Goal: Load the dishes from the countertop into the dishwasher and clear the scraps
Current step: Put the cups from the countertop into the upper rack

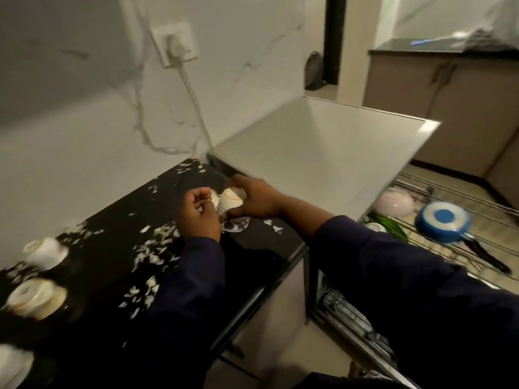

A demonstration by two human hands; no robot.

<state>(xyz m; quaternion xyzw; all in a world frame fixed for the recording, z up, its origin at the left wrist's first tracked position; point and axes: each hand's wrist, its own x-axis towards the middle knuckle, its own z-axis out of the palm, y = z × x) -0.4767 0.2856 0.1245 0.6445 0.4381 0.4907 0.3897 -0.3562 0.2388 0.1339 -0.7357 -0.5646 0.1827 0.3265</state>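
Nearest me, at the left edge of the black countertop (118, 220), three white cups are still waiting: one barely in view at the bottom corner (11, 363), a glazed cup lying on its side with a small mark on its base (33, 297), and another tipped cup beyond it (45, 252). Pale, flaky scraps (151, 256) lie scattered over the glossy dark stone, so I judge the clearing not yet begun.

Further on, my left hand (198, 213) has its fingers curled in, pinching something small and white that I cannot make out. My right hand (252, 199) is wrapped around a ribbed white cup (230, 203), holding it just above a small patterned saucer (236, 224) on the counter.

To the right and lower down, the wire rack (463, 220) of the open dishwasher already carries a smooth pinkish bowl (394, 203), a blue-and-white pan (443, 224) turned bottom-up with its black handle, and something green (390, 227) I cannot name. So loading is partly done; the cups and saucer remain.

Beyond stands the flat white top of the appliance (323, 153), then the veined marble wall (84, 136) with a plugged-in cord (193, 99).
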